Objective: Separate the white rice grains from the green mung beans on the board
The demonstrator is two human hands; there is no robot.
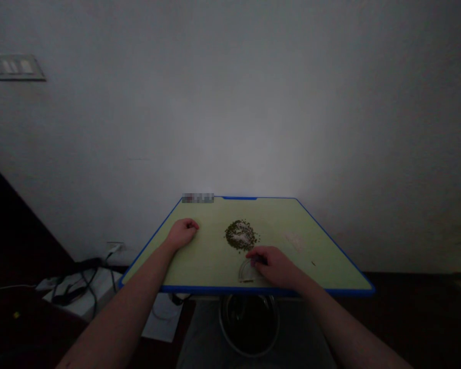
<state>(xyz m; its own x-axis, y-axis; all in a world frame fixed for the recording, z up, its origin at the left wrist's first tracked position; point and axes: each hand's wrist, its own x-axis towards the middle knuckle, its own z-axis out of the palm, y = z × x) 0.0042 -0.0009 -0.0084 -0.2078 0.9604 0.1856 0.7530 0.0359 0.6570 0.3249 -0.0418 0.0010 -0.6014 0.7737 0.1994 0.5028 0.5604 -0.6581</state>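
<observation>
On the pale yellow-green tabletop [211,261] lies a loose round heap of small green beans [232,228] mixed with white grains [246,237]. My left hand [182,233] rests to the left of the heap, its fingers curled in; whatever they may hold is hidden. Just below the heap's right side is my right hand [271,264], thumb and fingers drawn together, and I cannot make out what is between them. Beside its fingertips a thin, pale curved outline [243,271], like a clear semicircular piece, shows on the table; whether the fingers hold it is unclear.
A faint patch of white grains [293,240] and a small dark sliver [313,263] lie on the right of the table. Below its blue front edge [200,289], a shiny round pot [249,325] sits at my lap. Cables [88,279] lie at left; a wall [238,102] stands behind.
</observation>
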